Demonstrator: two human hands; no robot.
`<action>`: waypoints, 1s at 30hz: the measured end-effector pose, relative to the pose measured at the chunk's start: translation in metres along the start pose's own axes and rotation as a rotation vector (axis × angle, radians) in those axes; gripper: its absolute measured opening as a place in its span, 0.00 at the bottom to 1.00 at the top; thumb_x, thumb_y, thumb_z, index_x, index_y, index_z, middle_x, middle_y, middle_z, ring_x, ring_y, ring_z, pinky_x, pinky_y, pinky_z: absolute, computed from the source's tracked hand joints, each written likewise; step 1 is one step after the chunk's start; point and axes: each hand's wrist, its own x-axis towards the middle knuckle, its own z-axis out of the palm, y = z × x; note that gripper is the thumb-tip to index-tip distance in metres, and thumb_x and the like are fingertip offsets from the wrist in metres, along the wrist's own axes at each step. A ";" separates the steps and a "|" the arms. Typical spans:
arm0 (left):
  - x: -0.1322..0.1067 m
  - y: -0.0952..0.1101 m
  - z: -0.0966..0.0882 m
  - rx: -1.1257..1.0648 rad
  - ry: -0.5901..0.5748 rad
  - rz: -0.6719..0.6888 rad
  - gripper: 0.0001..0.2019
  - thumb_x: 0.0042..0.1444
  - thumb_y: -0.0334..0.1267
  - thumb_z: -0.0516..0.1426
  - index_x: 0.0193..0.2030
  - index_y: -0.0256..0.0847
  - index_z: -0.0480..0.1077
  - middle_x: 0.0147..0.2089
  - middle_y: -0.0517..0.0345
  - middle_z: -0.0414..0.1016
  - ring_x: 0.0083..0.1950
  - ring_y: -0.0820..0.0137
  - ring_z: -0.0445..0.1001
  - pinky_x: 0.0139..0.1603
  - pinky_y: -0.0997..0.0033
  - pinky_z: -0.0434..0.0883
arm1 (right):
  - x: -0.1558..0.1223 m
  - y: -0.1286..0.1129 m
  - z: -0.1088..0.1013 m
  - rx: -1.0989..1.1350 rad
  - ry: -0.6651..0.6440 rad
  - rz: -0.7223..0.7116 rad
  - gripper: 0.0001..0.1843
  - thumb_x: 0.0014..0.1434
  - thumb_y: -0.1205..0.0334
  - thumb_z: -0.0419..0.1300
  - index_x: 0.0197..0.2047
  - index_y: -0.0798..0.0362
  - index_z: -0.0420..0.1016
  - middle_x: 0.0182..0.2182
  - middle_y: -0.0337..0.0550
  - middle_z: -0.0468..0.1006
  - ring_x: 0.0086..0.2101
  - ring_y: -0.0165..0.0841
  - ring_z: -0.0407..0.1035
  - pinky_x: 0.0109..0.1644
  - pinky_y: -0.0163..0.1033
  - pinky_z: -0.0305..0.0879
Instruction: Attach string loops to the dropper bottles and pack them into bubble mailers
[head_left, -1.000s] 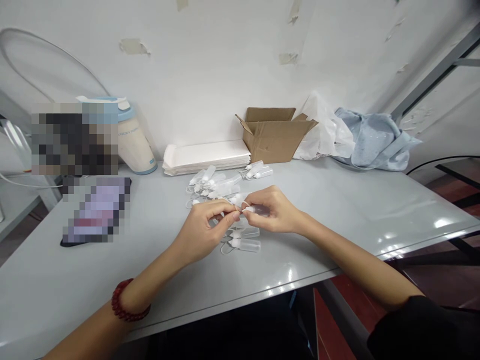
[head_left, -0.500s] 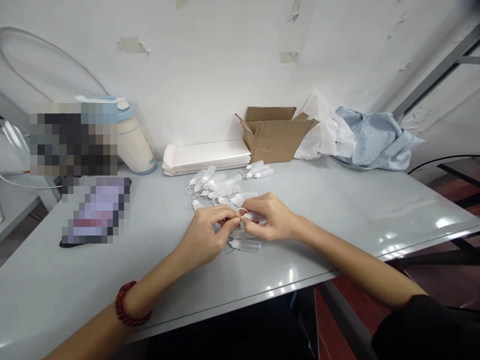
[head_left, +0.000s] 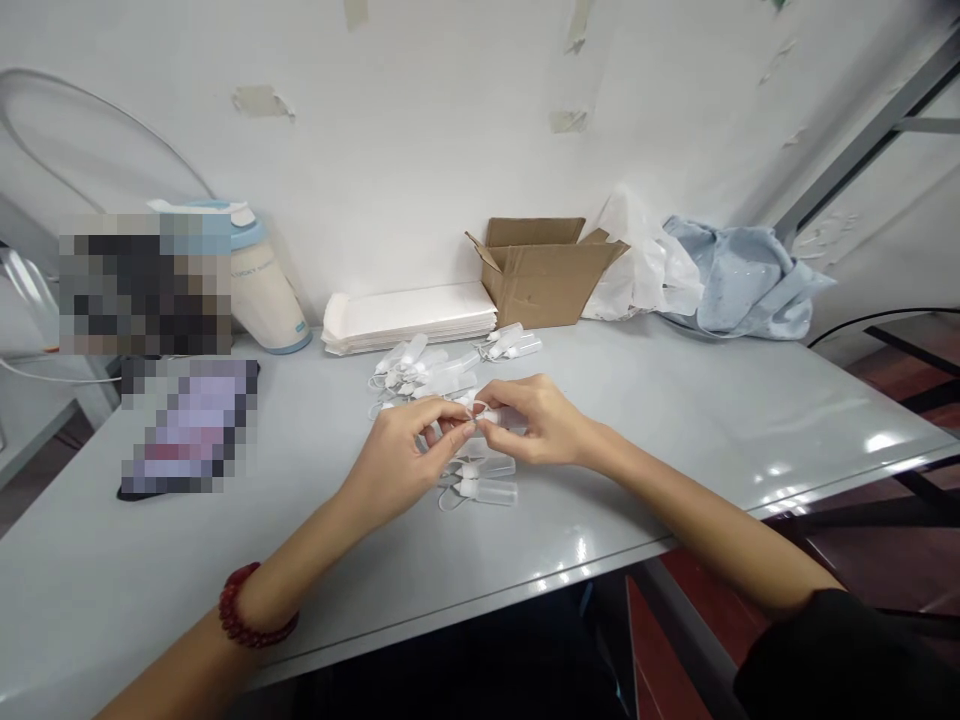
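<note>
My right hand (head_left: 541,420) is closed around a small clear plastic bottle (head_left: 511,419), its white cap end pointing left. A thin white cord (head_left: 481,405) loops from the cap end to the fingertips of my left hand (head_left: 405,455), which pinch it; the exact grip there is too small to make out. Both hands meet just above the table. Behind them lies a heap of similar capped bottles (head_left: 442,375) with cord loops. Several more, one a clear bottle (head_left: 495,492), lie in front, partly hidden under my hands.
On the grey table (head_left: 645,500), a stack of flat white boxes (head_left: 412,312) and an open cardboard box (head_left: 541,285) stand along the wall. A white plastic bag (head_left: 645,260) and blue cloth (head_left: 750,280) are right. A tumbler (head_left: 266,295) and blurred phone (head_left: 191,425) are left.
Both hands have risen slightly away from me, and the cord loop between their fingertips now shows more clearly. More of the bottles in front is uncovered. The view has shifted a little.
</note>
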 end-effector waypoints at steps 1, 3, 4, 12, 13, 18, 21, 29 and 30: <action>0.000 0.000 0.000 0.002 0.015 0.004 0.06 0.57 0.38 0.56 0.35 0.41 0.75 0.35 0.59 0.78 0.36 0.70 0.73 0.34 0.72 0.67 | 0.000 0.000 -0.001 0.008 -0.002 0.003 0.07 0.53 0.63 0.54 0.32 0.57 0.70 0.17 0.32 0.62 0.19 0.23 0.54 0.25 0.29 0.52; 0.000 -0.001 0.000 0.005 0.030 0.023 0.06 0.57 0.37 0.56 0.33 0.41 0.75 0.34 0.59 0.78 0.37 0.69 0.73 0.35 0.72 0.68 | 0.000 0.000 -0.001 0.025 -0.017 0.008 0.07 0.53 0.64 0.54 0.32 0.57 0.70 0.17 0.31 0.61 0.18 0.22 0.53 0.25 0.29 0.52; 0.000 -0.002 0.001 0.004 0.030 0.033 0.06 0.57 0.36 0.56 0.32 0.41 0.74 0.34 0.59 0.78 0.36 0.70 0.73 0.36 0.72 0.68 | 0.000 -0.001 0.000 0.034 -0.029 0.011 0.07 0.52 0.64 0.53 0.32 0.57 0.70 0.16 0.31 0.61 0.18 0.22 0.53 0.24 0.29 0.52; -0.004 -0.004 0.007 -0.014 0.002 0.083 0.07 0.56 0.31 0.55 0.28 0.38 0.72 0.28 0.59 0.74 0.30 0.72 0.70 0.33 0.72 0.66 | -0.002 0.000 0.007 0.090 -0.071 0.016 0.05 0.50 0.66 0.53 0.29 0.57 0.69 0.16 0.30 0.58 0.17 0.21 0.51 0.23 0.28 0.50; -0.003 -0.004 0.006 -0.010 0.000 0.079 0.07 0.56 0.32 0.55 0.28 0.38 0.72 0.28 0.59 0.74 0.31 0.72 0.70 0.34 0.72 0.66 | -0.002 0.000 0.007 0.091 -0.068 0.017 0.05 0.50 0.66 0.53 0.28 0.57 0.68 0.16 0.30 0.57 0.17 0.21 0.51 0.23 0.28 0.50; 0.000 0.000 0.000 0.027 0.011 0.041 0.07 0.57 0.35 0.55 0.30 0.40 0.73 0.31 0.59 0.76 0.33 0.70 0.71 0.35 0.71 0.67 | -0.001 0.000 0.006 0.077 -0.064 0.004 0.06 0.54 0.62 0.54 0.31 0.57 0.69 0.18 0.31 0.61 0.18 0.22 0.53 0.25 0.29 0.51; 0.003 0.000 -0.004 0.055 0.056 0.024 0.07 0.56 0.36 0.55 0.30 0.40 0.73 0.31 0.59 0.77 0.33 0.70 0.72 0.34 0.71 0.67 | 0.003 0.006 0.001 0.125 -0.050 0.045 0.13 0.59 0.55 0.54 0.33 0.57 0.69 0.21 0.34 0.66 0.22 0.24 0.57 0.28 0.30 0.54; 0.009 -0.009 -0.017 0.200 0.206 -0.086 0.08 0.54 0.37 0.54 0.28 0.41 0.72 0.31 0.59 0.78 0.33 0.69 0.72 0.34 0.70 0.67 | 0.013 0.065 -0.012 -0.236 0.147 0.311 0.10 0.61 0.59 0.54 0.38 0.58 0.70 0.37 0.50 0.73 0.40 0.37 0.64 0.42 0.39 0.60; 0.009 -0.010 -0.017 0.234 0.205 -0.080 0.08 0.55 0.38 0.54 0.27 0.41 0.71 0.30 0.59 0.77 0.32 0.68 0.72 0.34 0.70 0.67 | 0.012 0.073 -0.013 -0.334 0.135 0.311 0.09 0.59 0.63 0.55 0.40 0.59 0.70 0.40 0.52 0.72 0.43 0.40 0.63 0.46 0.42 0.59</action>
